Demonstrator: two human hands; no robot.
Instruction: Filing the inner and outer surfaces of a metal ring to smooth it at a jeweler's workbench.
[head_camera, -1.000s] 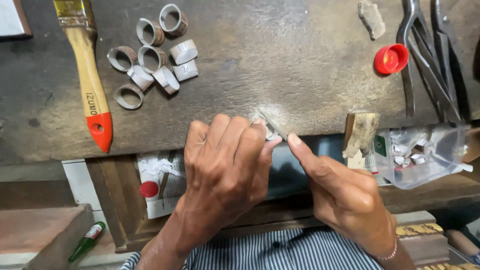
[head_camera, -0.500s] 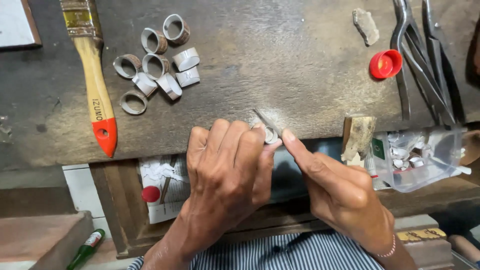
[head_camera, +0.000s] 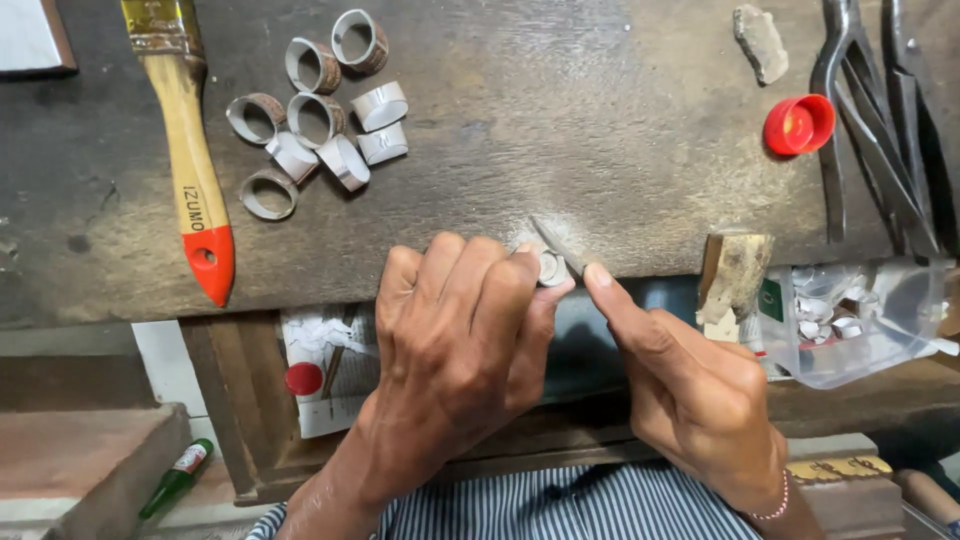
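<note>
My left hand (head_camera: 460, 340) pinches a small silver ring (head_camera: 550, 268) against the front edge of the dark workbench (head_camera: 560, 130). My right hand (head_camera: 690, 390) holds a thin metal file (head_camera: 556, 243), its tip resting on the ring from the upper right. The file's handle end is hidden inside my fingers. A pale dusty patch on the wood lies just behind the ring.
Several silver ring blanks (head_camera: 320, 120) lie at the back left beside a wooden paintbrush with a red-tipped handle (head_camera: 190, 170). A red cap (head_camera: 798, 124), a stone chip (head_camera: 762, 42) and dark pliers (head_camera: 880, 150) sit at the right. A clear plastic box (head_camera: 850, 320) holds small pieces.
The file and my right hand have shifted slightly along the ring in a filing stroke. My left hand keeps its grip at the bench edge.
</note>
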